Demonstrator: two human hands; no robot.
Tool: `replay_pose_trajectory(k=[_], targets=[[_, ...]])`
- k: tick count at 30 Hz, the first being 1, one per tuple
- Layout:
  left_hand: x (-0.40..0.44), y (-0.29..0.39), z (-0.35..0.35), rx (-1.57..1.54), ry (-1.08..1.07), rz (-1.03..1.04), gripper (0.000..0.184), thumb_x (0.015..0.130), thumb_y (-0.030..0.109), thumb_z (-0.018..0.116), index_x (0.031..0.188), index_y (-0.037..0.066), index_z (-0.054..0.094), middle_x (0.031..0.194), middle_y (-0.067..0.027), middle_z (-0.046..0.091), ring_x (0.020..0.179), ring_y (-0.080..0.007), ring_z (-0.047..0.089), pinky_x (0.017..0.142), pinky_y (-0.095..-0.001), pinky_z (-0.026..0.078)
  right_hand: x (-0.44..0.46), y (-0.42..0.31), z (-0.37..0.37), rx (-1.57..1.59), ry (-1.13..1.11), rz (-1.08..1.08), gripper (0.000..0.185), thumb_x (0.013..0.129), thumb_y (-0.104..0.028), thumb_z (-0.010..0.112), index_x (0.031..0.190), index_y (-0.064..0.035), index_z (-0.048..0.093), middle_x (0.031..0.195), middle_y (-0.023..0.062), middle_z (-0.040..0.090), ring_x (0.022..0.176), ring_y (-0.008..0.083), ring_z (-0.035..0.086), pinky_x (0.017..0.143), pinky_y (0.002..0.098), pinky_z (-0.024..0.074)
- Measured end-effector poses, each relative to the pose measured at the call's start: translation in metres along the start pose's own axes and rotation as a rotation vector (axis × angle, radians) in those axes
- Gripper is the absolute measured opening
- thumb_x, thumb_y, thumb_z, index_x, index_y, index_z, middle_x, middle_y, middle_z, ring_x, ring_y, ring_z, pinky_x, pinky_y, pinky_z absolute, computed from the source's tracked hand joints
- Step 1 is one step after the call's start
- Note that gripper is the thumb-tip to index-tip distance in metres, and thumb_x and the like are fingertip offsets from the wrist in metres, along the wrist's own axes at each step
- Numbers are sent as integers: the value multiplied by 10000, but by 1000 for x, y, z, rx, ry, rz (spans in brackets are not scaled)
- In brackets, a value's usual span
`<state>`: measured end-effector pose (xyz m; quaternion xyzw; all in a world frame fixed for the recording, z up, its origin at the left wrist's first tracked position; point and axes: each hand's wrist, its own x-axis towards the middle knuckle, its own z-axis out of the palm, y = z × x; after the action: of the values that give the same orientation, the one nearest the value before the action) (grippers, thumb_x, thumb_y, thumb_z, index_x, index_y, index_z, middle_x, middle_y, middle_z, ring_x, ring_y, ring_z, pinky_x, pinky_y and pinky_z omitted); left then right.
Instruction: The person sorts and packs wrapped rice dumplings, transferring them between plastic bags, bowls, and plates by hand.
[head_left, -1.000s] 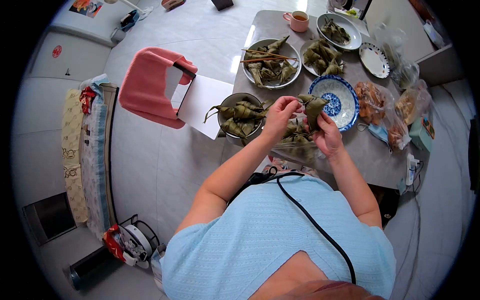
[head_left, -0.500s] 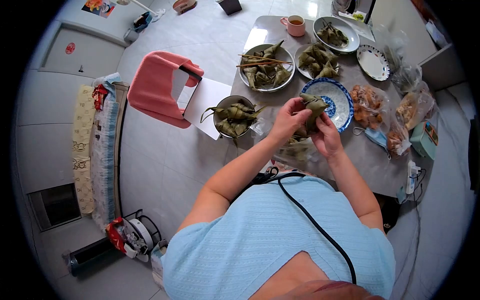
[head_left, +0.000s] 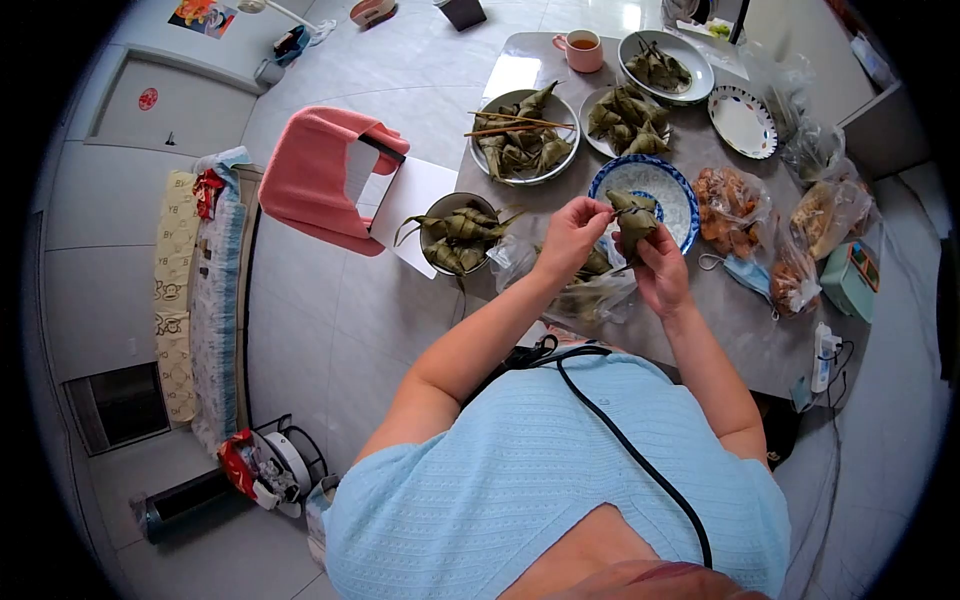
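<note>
My right hand (head_left: 660, 265) is wrapped round a leaf-wrapped zongzi (head_left: 634, 218), holding it up in front of me. The fingertips of my left hand (head_left: 576, 238) are pinched together at the upper left of the zongzi, on its tie or a leaf end; which one is too small to tell. Just behind lies a blue-rimmed plate (head_left: 682, 192), partly covered by the zongzi. Below my hands is a clear plastic bag (head_left: 610, 300) with more zongzi in it, half hidden by my left forearm.
Zongzi fill a dark bowl (head_left: 436, 232), a large bowl with chopsticks (head_left: 520, 127) across it, and a plate (head_left: 590, 110). Behind are a pink mug (head_left: 583, 58), a white bowl (head_left: 702, 82) and an oval plate (head_left: 742, 140). Bagged food (head_left: 733, 215) and a power strip (head_left: 822, 358) lie right.
The zongzi has been turned and now rests in my right hand. My left hand has drawn back from its body to a pinch at its edge. The view has shifted slightly.
</note>
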<state>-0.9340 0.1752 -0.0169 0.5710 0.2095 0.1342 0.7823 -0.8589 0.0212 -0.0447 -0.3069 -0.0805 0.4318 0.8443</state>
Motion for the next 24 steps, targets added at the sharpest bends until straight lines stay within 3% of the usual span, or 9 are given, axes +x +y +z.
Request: replay_pose_trajectory(k=[5, 8, 10, 11, 13, 17, 22, 24], targets=[[-1, 1, 4, -61, -1, 52, 87, 902, 65, 568, 937, -15, 579, 955, -41, 627, 879, -92, 581, 795, -222, 454, 0, -6, 0, -37, -16, -6, 458, 856, -117, 654, 1262, -21, 465, 1171, 99, 583, 1069, 226, 581, 964, 351, 443], [-1, 1, 4, -111, -36, 40, 108, 898, 88, 578, 962, 1, 575, 1003, -54, 617, 901, -109, 573, 825, -251, 450, 1, -6, -1, 7, -36, -2, 445, 856, -96, 649, 1253, -18, 467, 1168, 101, 584, 1068, 223, 582, 967, 347, 440], [-4, 9, 10, 168, 127, 234, 101, 845, 85, 630, 927, 37, 598, 973, -86, 613, 876, -163, 592, 817, -289, 454, 3, -5, -3, -37, -29, -50, 424, 862, -80, 637, 1246, -18, 468, 1167, 102, 584, 1070, 222, 580, 970, 346, 436], [-6, 14, 11, 169, 129, 233, 101, 845, 85, 630, 927, 37, 598, 973, -86, 613, 876, -163, 592, 817, -289, 454, 4, -4, -5, -36, -30, -48, 424, 862, -80, 637, 1246, -18, 468, 1167, 102, 584, 1070, 222, 580, 970, 346, 436], [-11, 32, 15, 658, 183, 607, 117, 767, 76, 683, 862, 65, 617, 900, -97, 606, 848, -235, 599, 783, -338, 453, 6, -5, -9, -133, -29, -80, 389, 866, -15, 596, 1235, -7, 472, 1184, 98, 566, 1109, 216, 541, 992, 342, 408], [-8, 33, 14, 757, 140, 652, 129, 709, 66, 706, 808, 76, 623, 845, -73, 598, 823, -260, 588, 743, -352, 438, 8, -5, -9, -203, -18, -101, 376, 870, 1, 580, 1231, -3, 475, 1174, 87, 571, 1107, 193, 532, 984, 321, 402], [-9, 44, 13, 1034, 173, 856, 157, 654, 64, 698, 774, 108, 606, 803, -25, 591, 782, -229, 579, 733, -355, 416, 8, -9, -10, -397, -35, -118, 366, 882, 14, 558, 1237, -17, 473, 1164, 65, 557, 1089, 156, 518, 964, 278, 398], [-8, 43, 12, 1045, 168, 851, 162, 649, 62, 692, 769, 108, 595, 796, -27, 586, 776, -231, 577, 733, -357, 416, 7, -9, -11, -429, -21, -112, 365, 886, 15, 553, 1239, -19, 471, 1164, 64, 552, 1087, 154, 516, 960, 274, 401]])
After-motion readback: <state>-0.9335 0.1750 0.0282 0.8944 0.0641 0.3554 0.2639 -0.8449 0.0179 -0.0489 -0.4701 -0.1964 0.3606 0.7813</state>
